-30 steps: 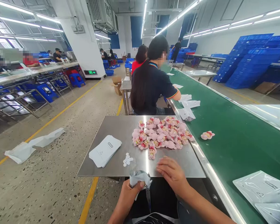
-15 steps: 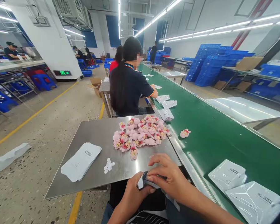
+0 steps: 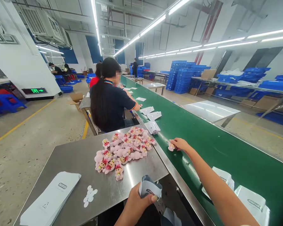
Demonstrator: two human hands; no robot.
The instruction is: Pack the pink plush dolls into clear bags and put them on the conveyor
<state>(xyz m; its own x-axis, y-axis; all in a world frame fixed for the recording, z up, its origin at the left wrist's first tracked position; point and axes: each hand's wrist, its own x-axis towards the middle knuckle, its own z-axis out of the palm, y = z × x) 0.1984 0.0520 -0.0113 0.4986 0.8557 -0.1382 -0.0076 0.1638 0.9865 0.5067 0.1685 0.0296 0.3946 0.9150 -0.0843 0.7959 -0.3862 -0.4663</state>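
Note:
My left hand (image 3: 138,202) is wrapped round a white printed pouch (image 3: 151,187), its mouth gaping upward and its grey inside showing. Out over the green conveyor belt, my right hand (image 3: 181,144) has its fingertips closed on a small pink plush toy (image 3: 171,145) with a doll-like face. A heap of similar plush toys (image 3: 119,151) covers the far right part of the steel table (image 3: 73,157). Nearer me lie a stack of flat white pouches (image 3: 53,197) and several small round white discs (image 3: 90,196). Below my left hand, another pouch (image 3: 171,217) partly shows by my lap.
Filled white pouches (image 3: 252,201) lie on the conveyor belt (image 3: 191,131) at the near right, partly behind my forearm. Further pouches (image 3: 152,127) rest on it ahead. A co-worker (image 3: 110,97) sits beyond the table. The belt's metal edge (image 3: 165,161) runs along the table.
My right hand has left the pouch and reached forward right to the lone plush toy on the belt. My left hand keeps the pouch, now upright with its mouth open. The view has shifted right.

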